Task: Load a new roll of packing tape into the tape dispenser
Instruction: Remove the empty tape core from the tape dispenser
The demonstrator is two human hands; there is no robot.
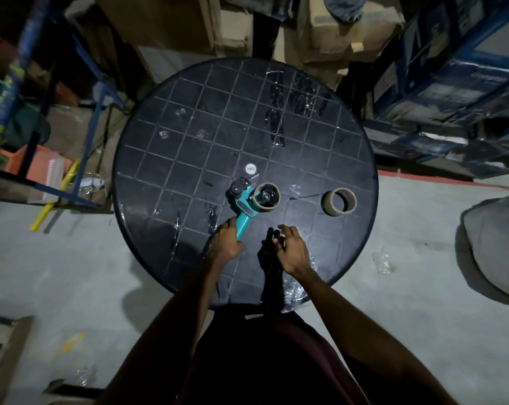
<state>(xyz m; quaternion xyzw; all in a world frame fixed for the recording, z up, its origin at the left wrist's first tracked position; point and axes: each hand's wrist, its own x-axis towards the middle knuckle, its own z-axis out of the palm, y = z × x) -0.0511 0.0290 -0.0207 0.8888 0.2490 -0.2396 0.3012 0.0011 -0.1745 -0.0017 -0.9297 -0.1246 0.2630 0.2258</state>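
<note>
Gripping the teal dispenser (pixel 245 213) by its handle, your left hand (pixel 225 244) was clamped on it, a roll on the hub just beyond your fingers; your right hand (pixel 292 249) hung loosely curled, holding nothing. Well right of that grip stood the tape roll (pixel 338 202), probably light, stiff and hollow, best pinched across its rim.

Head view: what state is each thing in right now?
Teal tape dispenser: lying on round black table, roll mounted.
Loose brown tape roll: on table, untouched.
Left hand: on dispenser handle.
Right hand: empty, fingers curled.
</note>
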